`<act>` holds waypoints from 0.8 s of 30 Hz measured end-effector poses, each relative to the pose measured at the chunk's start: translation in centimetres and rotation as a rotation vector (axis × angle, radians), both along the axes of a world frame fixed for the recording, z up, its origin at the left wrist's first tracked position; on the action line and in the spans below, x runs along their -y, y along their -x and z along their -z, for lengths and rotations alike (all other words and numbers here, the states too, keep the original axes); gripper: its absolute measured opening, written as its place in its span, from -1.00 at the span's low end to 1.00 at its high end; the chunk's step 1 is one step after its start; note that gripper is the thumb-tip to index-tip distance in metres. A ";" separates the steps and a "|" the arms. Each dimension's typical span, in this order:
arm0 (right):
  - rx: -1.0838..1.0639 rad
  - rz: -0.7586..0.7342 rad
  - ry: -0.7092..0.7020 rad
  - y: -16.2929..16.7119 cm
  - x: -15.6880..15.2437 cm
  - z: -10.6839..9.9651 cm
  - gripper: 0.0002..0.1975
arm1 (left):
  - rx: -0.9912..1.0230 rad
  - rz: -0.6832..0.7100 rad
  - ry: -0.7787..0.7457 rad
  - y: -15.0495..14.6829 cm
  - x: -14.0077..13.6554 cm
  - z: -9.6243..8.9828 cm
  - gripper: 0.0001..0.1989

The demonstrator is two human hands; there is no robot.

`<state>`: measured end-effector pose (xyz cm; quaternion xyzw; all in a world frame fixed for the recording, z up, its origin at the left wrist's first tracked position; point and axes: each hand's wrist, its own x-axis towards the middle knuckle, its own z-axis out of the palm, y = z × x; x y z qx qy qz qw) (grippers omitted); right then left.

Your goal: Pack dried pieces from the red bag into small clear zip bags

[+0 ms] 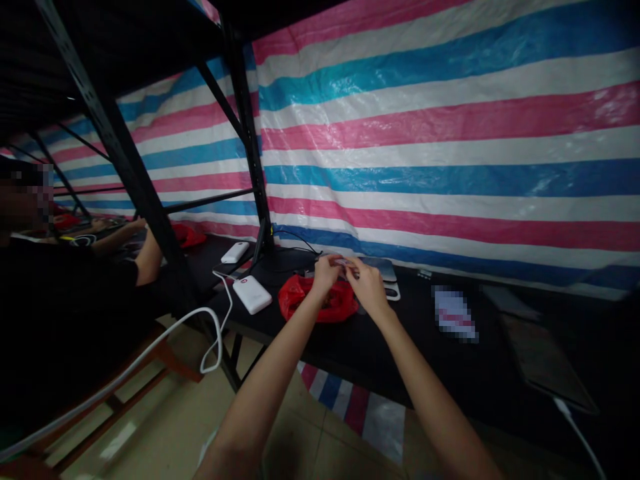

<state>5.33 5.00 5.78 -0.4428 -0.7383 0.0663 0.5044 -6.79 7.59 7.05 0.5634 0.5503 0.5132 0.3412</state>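
Both of my hands meet above the far side of a red plastic bag (295, 300) that lies open on the black table. My left hand (327, 273) and my right hand (364, 279) pinch a small pale piece (343, 262) between their fingertips; it is too small and blurred to name. Inside the bag are small dark bits that I cannot make out. Behind my right hand lies a flat grey-blue item (383, 268) with a white-edged piece beside it, partly hidden.
Left of the bag lie two white power banks (253, 295) with a white cable (220, 333). A tablet-like device (545, 360) with a cable lies at right, near a blurred packet (454, 313). A metal rack post (125, 153) separates me from a seated person (65, 293).
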 end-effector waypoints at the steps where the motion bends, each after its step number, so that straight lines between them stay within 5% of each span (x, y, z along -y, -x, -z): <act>1: -0.017 0.022 0.003 0.4 0.1 -0.2 -0.74 | 0.057 0.034 0.021 0.9 0.2 -0.5 -0.62; 4: -0.189 0.028 0.114 1.0 -0.5 -0.1 -0.76 | 0.241 0.215 0.058 3.7 1.0 -2.1 -0.61; 6: -0.337 -0.045 0.322 0.9 -1.4 0.1 -0.74 | 0.314 0.333 0.048 5.1 1.7 -2.9 -0.60; 9: -0.512 -0.353 0.747 0.8 -2.5 0.4 -0.68 | 0.329 0.420 0.014 6.4 2.4 -3.5 -0.60; 11: -0.592 -0.554 0.906 0.7 -2.8 0.4 -0.72 | 0.289 0.415 -0.002 6.8 2.6 -3.3 -0.61; 15: -0.621 -0.549 0.901 0.8 -3.1 0.0 -0.83 | 0.165 0.345 -0.053 7.6 2.4 -1.6 -0.67; 24: -0.116 -0.526 0.730 0.8 -4.6 -0.3 -0.71 | -0.088 0.492 -0.127 11.4 2.1 1.3 -0.71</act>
